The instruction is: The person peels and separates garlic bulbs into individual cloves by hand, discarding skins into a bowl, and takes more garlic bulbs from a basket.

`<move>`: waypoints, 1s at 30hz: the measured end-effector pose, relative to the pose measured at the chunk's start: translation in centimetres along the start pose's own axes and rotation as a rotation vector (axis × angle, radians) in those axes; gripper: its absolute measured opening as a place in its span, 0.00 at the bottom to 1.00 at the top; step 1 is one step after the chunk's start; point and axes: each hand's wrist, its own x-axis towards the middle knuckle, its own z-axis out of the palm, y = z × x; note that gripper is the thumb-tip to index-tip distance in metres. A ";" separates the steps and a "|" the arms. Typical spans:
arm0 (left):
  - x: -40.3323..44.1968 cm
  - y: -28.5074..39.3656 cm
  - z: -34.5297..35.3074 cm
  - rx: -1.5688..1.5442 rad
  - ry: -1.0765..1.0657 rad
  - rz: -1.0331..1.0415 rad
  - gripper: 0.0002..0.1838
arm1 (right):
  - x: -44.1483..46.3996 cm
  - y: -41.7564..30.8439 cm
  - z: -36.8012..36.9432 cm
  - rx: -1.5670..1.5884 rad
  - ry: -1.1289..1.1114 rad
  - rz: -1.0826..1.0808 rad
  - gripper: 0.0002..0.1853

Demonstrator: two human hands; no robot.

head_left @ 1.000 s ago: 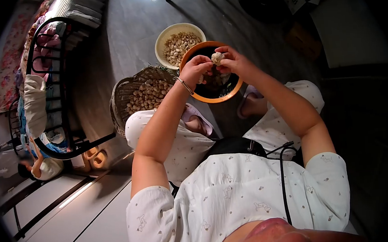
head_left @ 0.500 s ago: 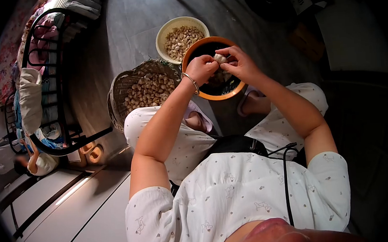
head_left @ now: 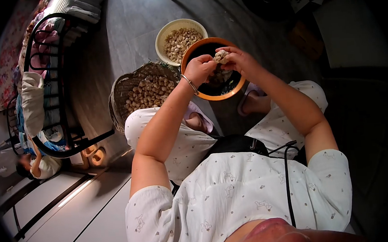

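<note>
Over an orange-rimmed dark basin point(head_left: 233, 93), both my hands meet at a garlic bulb point(head_left: 221, 56). My right hand point(head_left: 243, 65) grips the bulb between thumb and fingers, its top side showing pale and uneven. Close against the bulb's left side, my left hand point(head_left: 199, 70) is closed in a pinch, with a bracelet on its wrist. Whatever lies between those left fingertips is too small or hidden to name. Inside the basin, pale loose bits, perhaps garlic skins, lie partly hidden beneath my hands.
A cream bowl point(head_left: 159, 47) of separated garlic cloves point(head_left: 181, 42) touches the basin's far left. Left of my knee stands a wicker basket point(head_left: 116, 92) of whole garlic bulbs point(head_left: 149, 93). A black metal-framed rack point(head_left: 65, 152) with cloths and another person point(head_left: 46, 167) are farther left.
The bulb has turned in my right fingers, and its surface now looks rougher and more broken up. My left fingertips have drawn slightly away from its top.
</note>
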 end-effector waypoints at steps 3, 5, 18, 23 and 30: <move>0.6 -0.6 -0.5 0.109 -0.004 -0.037 0.08 | 0.5 0.5 -1.1 0.111 -0.041 0.050 0.19; 1.2 -1.5 -0.9 0.187 -0.002 -0.055 0.08 | 0.6 0.5 -1.2 0.129 -0.042 0.072 0.19; 2.6 -3.4 -1.9 0.730 0.137 0.111 0.14 | 1.1 1.4 -2.6 0.243 -0.196 0.191 0.18; 2.5 -3.2 -1.9 0.799 0.113 0.039 0.20 | 0.5 0.4 -1.3 0.164 -0.092 0.173 0.19; 1.4 -1.5 -1.4 0.307 -0.118 -0.077 0.20 | 0.3 0.8 -0.7 0.030 -0.030 0.147 0.16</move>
